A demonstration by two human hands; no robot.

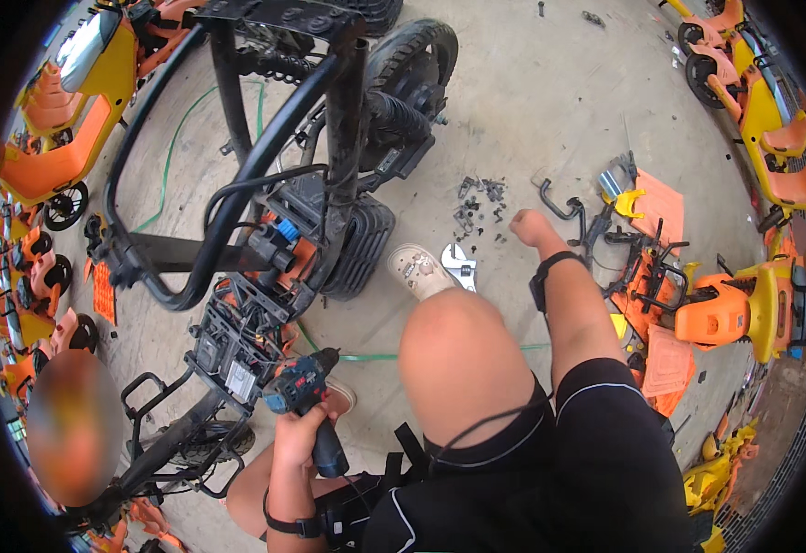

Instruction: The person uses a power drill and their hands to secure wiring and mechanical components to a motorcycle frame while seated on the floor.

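Note:
My left hand (298,437) is wrapped round the grip of a dark blue cordless drill (329,452), its chuck pointing up and to the right. The drill is beside the stripped black frame (344,120) of a scooter, whose wiring and controller parts (228,346) lie bare. Over the floor on the right, my right hand (534,228) is closed with its fingers curled; whatever it may hold is hidden. Just left of it lies a scattered pile of small dark screws (478,205). An adjustable wrench (459,267) rests on the floor by my shoe.
To the right lie removed orange panels (663,210), a bent black bar (564,201) and a silver can (615,181). A green hose (394,357) crosses the floor under my legs. Orange and yellow scooters (89,129) line both sides. A blurred patch is at lower left.

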